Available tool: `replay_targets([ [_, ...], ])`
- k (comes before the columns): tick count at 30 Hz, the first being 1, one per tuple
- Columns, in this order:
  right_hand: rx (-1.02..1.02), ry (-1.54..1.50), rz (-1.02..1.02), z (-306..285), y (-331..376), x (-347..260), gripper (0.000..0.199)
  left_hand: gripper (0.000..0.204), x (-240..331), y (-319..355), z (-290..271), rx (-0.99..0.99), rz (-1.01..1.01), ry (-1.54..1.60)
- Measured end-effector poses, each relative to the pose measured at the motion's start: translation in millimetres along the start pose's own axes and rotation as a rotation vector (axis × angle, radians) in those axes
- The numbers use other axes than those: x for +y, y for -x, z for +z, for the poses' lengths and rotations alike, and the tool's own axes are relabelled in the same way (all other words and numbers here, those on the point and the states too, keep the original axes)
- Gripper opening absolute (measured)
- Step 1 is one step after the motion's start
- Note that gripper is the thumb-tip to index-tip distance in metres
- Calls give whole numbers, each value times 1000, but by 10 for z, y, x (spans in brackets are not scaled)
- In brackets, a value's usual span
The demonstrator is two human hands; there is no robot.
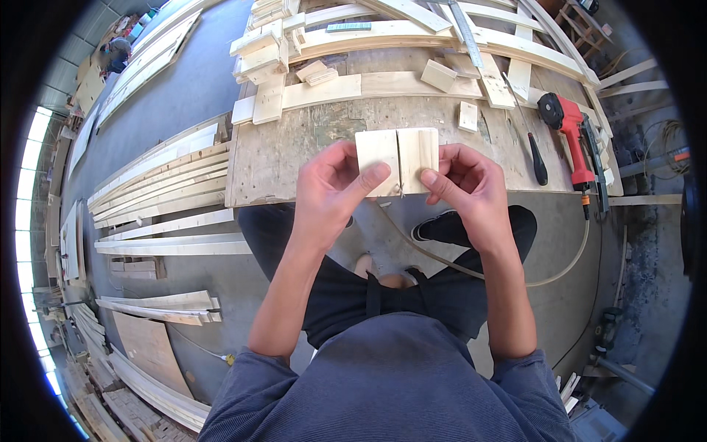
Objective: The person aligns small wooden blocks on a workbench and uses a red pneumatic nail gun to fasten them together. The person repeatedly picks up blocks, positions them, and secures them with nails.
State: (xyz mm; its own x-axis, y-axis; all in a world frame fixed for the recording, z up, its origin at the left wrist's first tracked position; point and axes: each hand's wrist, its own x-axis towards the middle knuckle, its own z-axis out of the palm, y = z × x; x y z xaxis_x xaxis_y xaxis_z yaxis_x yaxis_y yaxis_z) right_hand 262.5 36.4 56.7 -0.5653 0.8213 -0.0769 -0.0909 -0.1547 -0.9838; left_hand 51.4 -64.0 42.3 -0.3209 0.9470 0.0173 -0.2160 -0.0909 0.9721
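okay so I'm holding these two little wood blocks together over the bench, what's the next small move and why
Probably press the two wood blocks tighter and line up their top edges. A dark seam shows between them, and the right block sits slightly higher. The left hand and right hand each grip one block above the workbench, so both can nudge.

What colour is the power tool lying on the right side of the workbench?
The power tool is red and black, seen in the head view.

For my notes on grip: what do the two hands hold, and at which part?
Two pale wooden blocks, pressed side by side. The left hand grips the left block's lower outer side, the right hand the right block's lower outer side.
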Motion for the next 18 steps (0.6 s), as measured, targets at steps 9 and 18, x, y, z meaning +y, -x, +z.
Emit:
replay_targets([
  [9,9,-1,-2,-50,-37,130,32,36,-8,-38,-46,-23,-45,-111],
  [18,22,52,-57,-36,1,229,33,38,-20,-23,-5,3,-75,-176],
])
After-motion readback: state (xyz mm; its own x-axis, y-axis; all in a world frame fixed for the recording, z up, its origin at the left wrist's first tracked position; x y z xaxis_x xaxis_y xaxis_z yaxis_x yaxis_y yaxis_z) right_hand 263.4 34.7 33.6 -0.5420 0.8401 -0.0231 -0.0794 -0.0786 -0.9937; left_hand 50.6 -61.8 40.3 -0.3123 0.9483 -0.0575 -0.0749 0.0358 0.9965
